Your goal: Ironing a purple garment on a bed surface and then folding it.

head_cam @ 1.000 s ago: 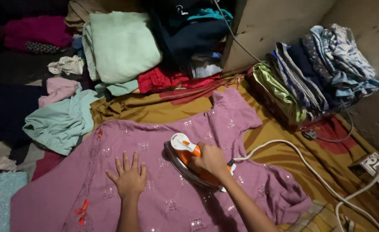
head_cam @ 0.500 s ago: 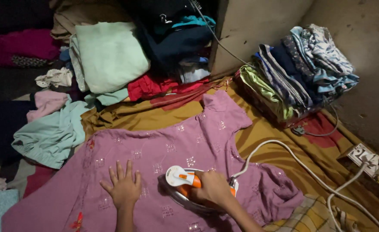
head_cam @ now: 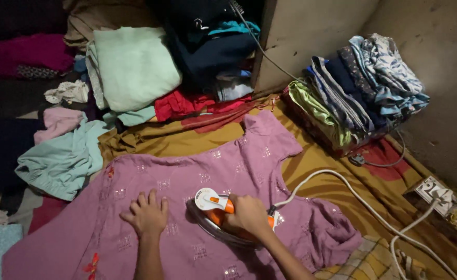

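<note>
Purple dress [head_cam: 197,171], soft & light, lies across mustard sheet [head_cam: 311,171]; left hand [head_cam: 146,215] flat, fingers spread, pinning fabric; right hand [head_cam: 249,215] closed round iron [head_cam: 213,205] handle.

Folded clothes stack [head_cam: 361,93] at 2 o'clock, pale green folded cloth [head_cam: 132,65] at 11, power strip [head_cam: 446,205] at 4, mustard sheet [head_cam: 332,181] underneath

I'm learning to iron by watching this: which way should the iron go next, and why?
Probably forward, toward the short sleeve. The right hand grips the iron mid-garment, the left hand lies flat on the purple top beside it, and the cloth ahead looks unobstructed.
</note>
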